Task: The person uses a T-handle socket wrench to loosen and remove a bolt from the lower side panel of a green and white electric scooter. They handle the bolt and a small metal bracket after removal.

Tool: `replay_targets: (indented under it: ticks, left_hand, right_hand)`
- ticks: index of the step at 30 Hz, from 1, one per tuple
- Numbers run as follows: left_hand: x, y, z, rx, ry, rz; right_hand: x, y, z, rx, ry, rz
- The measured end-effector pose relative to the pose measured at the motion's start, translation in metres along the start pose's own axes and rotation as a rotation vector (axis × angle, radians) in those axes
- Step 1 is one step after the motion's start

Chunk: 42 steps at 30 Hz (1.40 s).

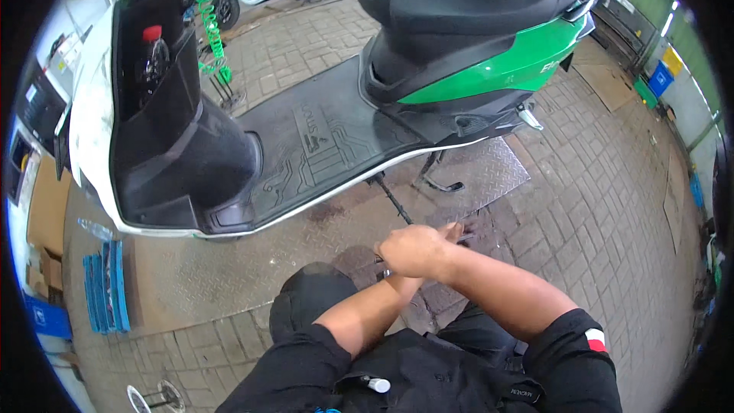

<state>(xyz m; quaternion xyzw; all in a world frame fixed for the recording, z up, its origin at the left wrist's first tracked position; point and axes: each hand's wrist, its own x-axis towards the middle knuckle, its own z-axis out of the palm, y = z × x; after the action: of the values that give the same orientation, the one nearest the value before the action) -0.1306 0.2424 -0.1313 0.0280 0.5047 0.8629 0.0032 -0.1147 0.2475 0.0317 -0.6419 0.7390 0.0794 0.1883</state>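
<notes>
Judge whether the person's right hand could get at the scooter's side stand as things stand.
Probably yes: the right hand is low beside the scooter, and the side stand hangs in the open under the footboard, with nothing between them.

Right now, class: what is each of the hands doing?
Right hand: closed, on top, gripping a thin dark tool.
Left hand: mostly hidden beneath; cannot be told.

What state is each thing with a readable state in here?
Scooter: parked, propped on its stand.
Bottle: upright in the front pocket, cap on.
Right hand: closed over a thin tool.
Left hand: hidden under the right hand.
Green hose: coiled, hanging.
</notes>
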Motion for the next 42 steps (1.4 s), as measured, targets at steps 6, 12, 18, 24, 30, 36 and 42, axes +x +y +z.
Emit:
replay_targets:
  ticks: [6, 12, 18, 24, 30, 36, 42]
  left_hand:
    - [-0.057, 0.029, -0.040, 0.688, -0.049, -0.080]
    - [-0.130, 0.110, -0.078, 0.896, 0.318, -0.179]
    - [-0.133, 0.160, -0.011, 1.265, 0.409, 0.237]
    - [-0.121, 0.160, -0.027, 1.839, 0.269, 0.275]
    - [-0.121, 0.155, -0.030, 1.807, 0.258, 0.264]
    - [-0.125, 0.111, -0.013, 1.501, 0.371, 0.167]
    - [-0.135, 0.020, -0.020, 1.176, 0.310, -0.406]
  right_hand:
    - [-0.015, -0.013, 0.040, 0.110, 0.672, 0.122]
    - [-0.010, -0.001, 0.048, 0.105, 0.694, -0.029]
    - [-0.009, 0.014, 0.050, 0.094, 0.763, -0.101]
    - [-0.041, 0.035, 0.058, 0.189, 0.868, 0.201]
    - [-0.028, 0.042, 0.124, 2.173, 1.430, 0.366]
    - [-0.011, 0.069, 0.143, 2.554, 1.371, -0.317]
    - [0.029, 0.001, 0.017, 0.956, 0.878, 0.076]
